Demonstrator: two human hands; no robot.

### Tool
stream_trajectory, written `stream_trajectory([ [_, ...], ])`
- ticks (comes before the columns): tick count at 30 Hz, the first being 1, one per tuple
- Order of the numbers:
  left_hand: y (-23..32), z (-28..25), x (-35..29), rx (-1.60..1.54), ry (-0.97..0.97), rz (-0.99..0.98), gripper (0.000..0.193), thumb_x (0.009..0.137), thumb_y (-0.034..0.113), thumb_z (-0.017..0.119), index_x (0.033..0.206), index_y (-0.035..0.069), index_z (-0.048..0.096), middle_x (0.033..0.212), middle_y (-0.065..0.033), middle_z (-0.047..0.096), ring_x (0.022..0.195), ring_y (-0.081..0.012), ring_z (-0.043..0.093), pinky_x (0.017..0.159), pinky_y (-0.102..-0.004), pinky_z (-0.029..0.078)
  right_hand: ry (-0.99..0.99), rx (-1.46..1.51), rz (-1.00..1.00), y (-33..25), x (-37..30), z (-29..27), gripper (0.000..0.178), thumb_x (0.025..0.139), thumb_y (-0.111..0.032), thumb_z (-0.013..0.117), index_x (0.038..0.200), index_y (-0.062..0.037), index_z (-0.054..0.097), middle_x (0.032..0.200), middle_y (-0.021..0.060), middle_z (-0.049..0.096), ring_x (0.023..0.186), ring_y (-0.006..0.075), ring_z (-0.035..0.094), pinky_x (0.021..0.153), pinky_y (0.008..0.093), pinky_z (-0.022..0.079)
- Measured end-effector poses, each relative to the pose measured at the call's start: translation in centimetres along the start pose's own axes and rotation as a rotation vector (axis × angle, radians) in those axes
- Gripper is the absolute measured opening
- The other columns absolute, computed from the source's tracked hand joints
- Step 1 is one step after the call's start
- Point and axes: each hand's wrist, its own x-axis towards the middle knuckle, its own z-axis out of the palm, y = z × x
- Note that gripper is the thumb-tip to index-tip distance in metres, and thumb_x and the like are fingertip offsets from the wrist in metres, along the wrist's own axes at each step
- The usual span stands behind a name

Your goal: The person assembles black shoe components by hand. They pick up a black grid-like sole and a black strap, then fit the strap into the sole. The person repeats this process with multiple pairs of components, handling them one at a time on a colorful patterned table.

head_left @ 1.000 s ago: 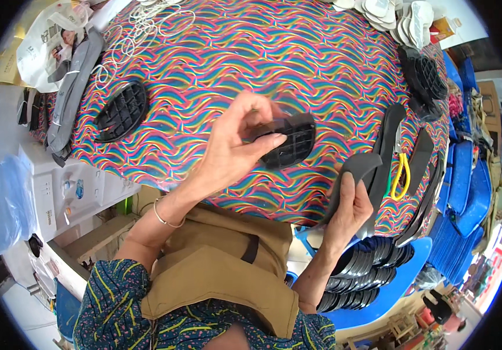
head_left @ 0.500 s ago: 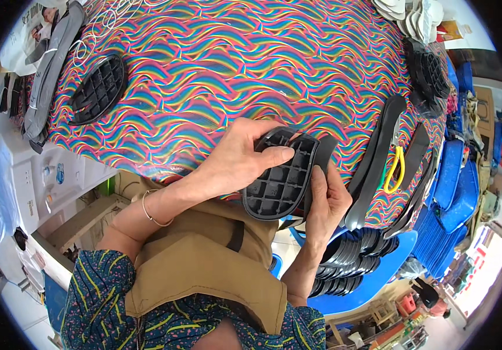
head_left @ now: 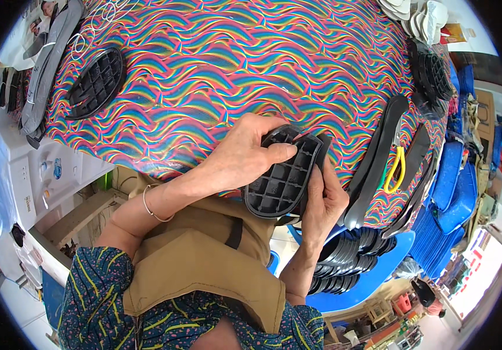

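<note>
At centre frame, your left fingers point(head_left: 280, 153) pinch a black gridded sole point(head_left: 277, 186); your right fingers point(head_left: 316, 185) clasp a dark strip point(head_left: 324, 150) beside it

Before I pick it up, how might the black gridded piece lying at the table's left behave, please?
The gridded piece probably holds its shape, given its raised ribs. It seems unlikely to roll, since it lies flat. Its open cells suggest low weight.

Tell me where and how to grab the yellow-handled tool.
Take the tool by its yellow handles, from above and the near side: they point toward the person, the metal end away, and dark strips on both sides probably leave little room sideways.
</note>
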Motion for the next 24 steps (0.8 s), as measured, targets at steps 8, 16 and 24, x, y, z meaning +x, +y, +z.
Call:
stream_trajectory([
  [8,0.1,0.4,0.4,0.014,0.062,-0.003,0.017,0.084,0.005,0.064,0.096,-0.007,0.066,0.078,-0.0021,0.063,0.07,-0.0063,0.054,0.063,-0.026,0.045,-0.059,-0.207,-0.1,-0.7,0.0,-0.9,0.033,0.097,-0.001,0.05,0.13,0.0055,0.055,0.117,0.0146,0.066,0.104,0.0129,0.059,0.091,0.0264,0.046],
  [16,1.8,0.4,1.3,-0.075,0.228,0.212,0.008,0.083,0.002,0.063,0.086,-0.006,0.066,0.068,-0.0003,0.059,0.064,-0.0054,0.052,0.056,-0.0253,0.042,-0.077,-0.117,-0.004,-2.2,-1.5,-1.4,0.028,0.094,0.001,0.053,0.121,0.0046,0.06,0.085,0.0113,0.067,0.073,0.012,0.062,0.066,0.0261,0.049],
  [24,3.0,0.0,0.8,0.11,0.256,0.237,0.019,0.085,0.006,0.067,0.102,-0.004,0.068,0.083,-0.0022,0.067,0.073,-0.0067,0.06,0.067,-0.0234,0.049,0.026,-0.106,-0.113,-1.1,-3.2,-0.1,0.021,0.1,-0.008,0.051,0.112,0.0053,0.06,0.07,0.0053,0.064,0.055,0.0078,0.059,0.047,0.0193,0.042],
])
